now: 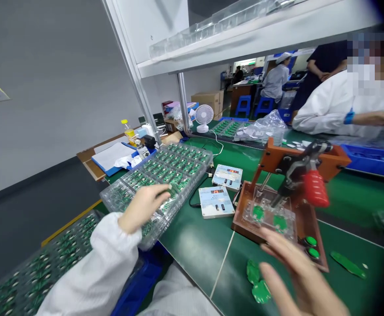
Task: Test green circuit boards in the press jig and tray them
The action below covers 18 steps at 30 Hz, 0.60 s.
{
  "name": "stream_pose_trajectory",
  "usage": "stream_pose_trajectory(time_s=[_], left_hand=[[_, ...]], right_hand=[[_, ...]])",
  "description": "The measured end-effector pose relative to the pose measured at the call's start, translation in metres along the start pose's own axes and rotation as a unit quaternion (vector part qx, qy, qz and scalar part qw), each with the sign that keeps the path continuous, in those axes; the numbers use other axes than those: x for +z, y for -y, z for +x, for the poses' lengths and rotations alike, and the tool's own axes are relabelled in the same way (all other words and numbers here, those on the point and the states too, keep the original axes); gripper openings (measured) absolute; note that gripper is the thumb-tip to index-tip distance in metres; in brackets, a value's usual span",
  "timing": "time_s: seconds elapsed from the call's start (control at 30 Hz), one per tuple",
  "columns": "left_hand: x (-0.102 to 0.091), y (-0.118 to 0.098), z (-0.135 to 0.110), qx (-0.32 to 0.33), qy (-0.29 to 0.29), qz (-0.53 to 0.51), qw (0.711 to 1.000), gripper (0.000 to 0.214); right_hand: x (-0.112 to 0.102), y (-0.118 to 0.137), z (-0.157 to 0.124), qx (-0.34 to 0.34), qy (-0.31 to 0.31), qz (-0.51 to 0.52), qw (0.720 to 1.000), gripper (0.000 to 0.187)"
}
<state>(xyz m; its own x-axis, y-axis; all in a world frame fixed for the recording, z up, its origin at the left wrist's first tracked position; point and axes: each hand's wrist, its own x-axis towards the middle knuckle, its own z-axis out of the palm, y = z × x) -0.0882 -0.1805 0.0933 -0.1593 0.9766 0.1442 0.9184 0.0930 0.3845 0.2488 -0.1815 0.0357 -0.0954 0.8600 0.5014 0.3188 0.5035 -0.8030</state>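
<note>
My left hand [144, 205] rests on a clear plastic tray [178, 169] filled with several small green circuit boards, its fingers curled down onto the boards near the tray's front part. What the fingers pinch, if anything, is hidden. My right hand [299, 274] hovers open with fingers spread, just in front of a brown test fixture [305, 219]. The fixture has a clear plate with two green boards [268, 217] in it and a red-handled lever [315, 188] above. Two green boards [256, 281] lie on the green mat beside my right hand.
Two small white timer boxes [216, 201] with red digits sit between tray and fixture. A second tray of boards [47, 263] lies lower left. Another green board [347, 263] lies right of the fixture. A person in a white coat [339, 105] works opposite. A small fan [204, 117] stands behind.
</note>
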Motion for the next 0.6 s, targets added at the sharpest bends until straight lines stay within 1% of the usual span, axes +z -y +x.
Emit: stream_pose_trajectory(time_s=[0.03,0.07,0.1,0.13,0.17,0.23,0.3,0.37,0.43,0.47,0.5,0.53,0.6], left_hand=[[0.008,-0.021,-0.01,0.064,0.051,-0.048,0.995,0.03],[0.018,-0.042,-0.019,0.122,0.108,-0.085,0.983,0.029],[0.031,-0.062,-0.029,0.163,0.16,-0.112,0.967,0.028],[0.044,-0.079,-0.038,0.179,0.202,-0.136,0.953,0.027],[0.058,-0.092,-0.045,0.179,0.228,-0.161,0.943,0.024],[0.083,-0.108,-0.055,0.146,0.254,-0.202,0.935,0.026],[0.101,-0.112,-0.058,0.108,0.275,-0.241,0.925,0.028],[0.113,-0.11,-0.055,0.082,0.306,-0.277,0.907,0.034],[0.12,-0.106,-0.047,0.075,0.333,-0.295,0.893,0.034],[0.123,-0.105,-0.043,0.082,0.335,-0.289,0.893,0.03],[0.126,-0.104,-0.039,0.096,0.325,-0.268,0.902,0.023],[0.13,-0.104,-0.035,0.117,0.303,-0.235,0.916,0.016],[0.138,-0.106,-0.029,0.17,0.233,-0.143,0.947,0.009]], right_hand=[[0.006,-0.007,-0.011,0.048,0.06,0.03,0.997,0.046],[0.011,-0.016,-0.021,0.092,0.11,0.068,0.987,0.049],[0.017,-0.024,-0.029,0.132,0.149,0.103,0.975,0.051],[0.021,-0.033,-0.036,0.165,0.17,0.134,0.962,0.05],[0.024,-0.041,-0.042,0.192,0.175,0.155,0.953,0.047],[0.025,-0.054,-0.054,0.233,0.17,0.167,0.943,0.04],[0.021,-0.062,-0.064,0.263,0.16,0.162,0.938,0.036],[0.013,-0.066,-0.071,0.285,0.151,0.153,0.934,0.035],[0.005,-0.067,-0.075,0.291,0.135,0.13,0.938,0.034],[0.0,-0.068,-0.075,0.284,0.118,0.107,0.945,0.033],[-0.005,-0.07,-0.073,0.269,0.094,0.074,0.956,0.032],[-0.01,-0.073,-0.072,0.242,0.066,0.03,0.968,0.03],[-0.018,-0.08,-0.067,0.16,0.02,-0.073,0.984,0.024]])
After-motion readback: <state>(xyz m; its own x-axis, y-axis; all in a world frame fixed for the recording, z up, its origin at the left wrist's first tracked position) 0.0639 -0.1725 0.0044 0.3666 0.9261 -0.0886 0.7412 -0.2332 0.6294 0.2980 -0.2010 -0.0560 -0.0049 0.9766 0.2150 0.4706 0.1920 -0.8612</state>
